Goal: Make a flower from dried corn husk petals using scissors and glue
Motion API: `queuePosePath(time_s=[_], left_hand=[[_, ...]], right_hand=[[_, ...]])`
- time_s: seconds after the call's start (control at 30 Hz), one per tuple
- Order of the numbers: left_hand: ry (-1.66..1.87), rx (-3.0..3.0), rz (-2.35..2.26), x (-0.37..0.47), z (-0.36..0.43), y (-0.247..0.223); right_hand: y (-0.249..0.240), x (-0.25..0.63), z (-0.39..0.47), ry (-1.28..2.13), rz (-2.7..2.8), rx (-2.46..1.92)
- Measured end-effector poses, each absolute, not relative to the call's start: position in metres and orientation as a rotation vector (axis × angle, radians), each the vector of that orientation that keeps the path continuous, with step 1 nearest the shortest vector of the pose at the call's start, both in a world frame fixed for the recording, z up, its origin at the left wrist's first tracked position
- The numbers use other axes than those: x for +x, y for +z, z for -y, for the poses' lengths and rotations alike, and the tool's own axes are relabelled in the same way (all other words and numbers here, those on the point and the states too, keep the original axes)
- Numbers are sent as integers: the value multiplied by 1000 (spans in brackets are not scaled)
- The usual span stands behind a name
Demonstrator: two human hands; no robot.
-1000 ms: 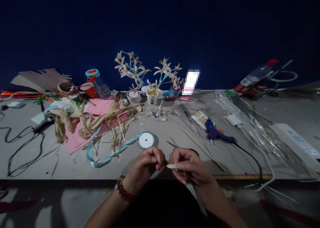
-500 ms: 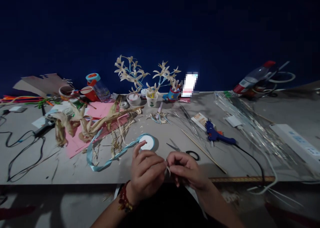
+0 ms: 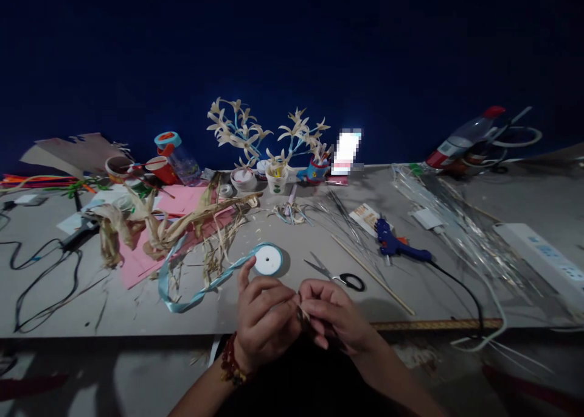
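Observation:
My left hand (image 3: 269, 316), with a beaded bracelet at its wrist, is pinched on a small pale strip (image 3: 303, 312) near the table's front edge. My right hand (image 3: 333, 313) grips the same strip from the other side, fingertips against those of my left. Fingers hide most of the strip. Just beyond my left hand lies a white ribbon spool (image 3: 267, 260) with light blue ribbon (image 3: 201, 295) trailing left. Scissors (image 3: 335, 275) with black handles rest partly open beyond my right hand. Pale husk flowers (image 3: 237, 131) on blue stems stand at the back.
Dried husks (image 3: 155, 228) lie over pink paper (image 3: 137, 265) at left. To the right are a wooden stick (image 3: 371, 274), thin wires, a blue glue gun (image 3: 401, 249) with its black cord, clear plastic wrap and a power strip (image 3: 542, 255). Cups and a bottle (image 3: 182, 164) stand behind.
My right hand has shifted slightly left, closer against my left hand, and less of the pale strip shows. More of the scissors' handles is visible.

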State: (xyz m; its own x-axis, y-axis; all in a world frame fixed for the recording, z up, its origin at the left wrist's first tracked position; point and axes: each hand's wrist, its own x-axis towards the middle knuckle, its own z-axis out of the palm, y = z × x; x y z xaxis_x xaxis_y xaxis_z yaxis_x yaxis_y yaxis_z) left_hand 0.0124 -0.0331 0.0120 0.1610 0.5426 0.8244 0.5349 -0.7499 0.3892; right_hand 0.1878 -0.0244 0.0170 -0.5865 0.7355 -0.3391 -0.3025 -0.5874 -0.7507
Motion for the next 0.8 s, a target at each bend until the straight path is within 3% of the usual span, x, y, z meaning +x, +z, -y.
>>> queuePosePath(time_s=[0.13, 0.3, 0.5, 0.57, 0.73, 0.8], left_hand=[[1786, 2208, -1278, 5, 30, 13], [1580, 2268, -1121, 7, 32, 25], [1566, 2285, -1075, 14, 32, 28], [1573, 2300, -1097, 14, 32, 27], [1565, 2382, -1183, 15, 32, 28], [1530, 2398, -1200, 16, 32, 30]], right_hand=[[18, 188, 26, 2124, 829, -785], [23, 189, 27, 2056, 921, -879], [21, 191, 27, 2004, 1057, -901], [22, 194, 28, 1801, 1234, -939], [32, 198, 30, 767, 1813, -989], [37, 197, 30, 523, 1920, -996]])
